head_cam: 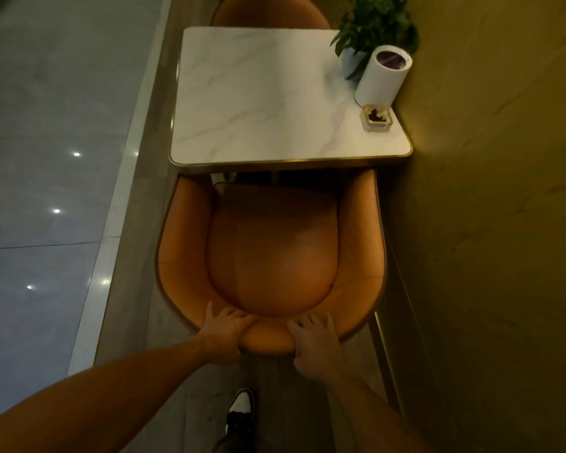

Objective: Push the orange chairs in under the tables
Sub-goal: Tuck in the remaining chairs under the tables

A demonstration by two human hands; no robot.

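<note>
Orange leather tub chair sits partly under the white marble, gold-edged table, seat front just beneath its edge. Left hand and right hand curl over the backrest; an even, straight push should avoid the olive wall.

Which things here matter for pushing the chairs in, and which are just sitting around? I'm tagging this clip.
Part of the job:
near orange chair, gripped at its backrest by left hand and right hand
table
far orange chair

Just lying about:
potted plant
white tube
ashtray
</note>
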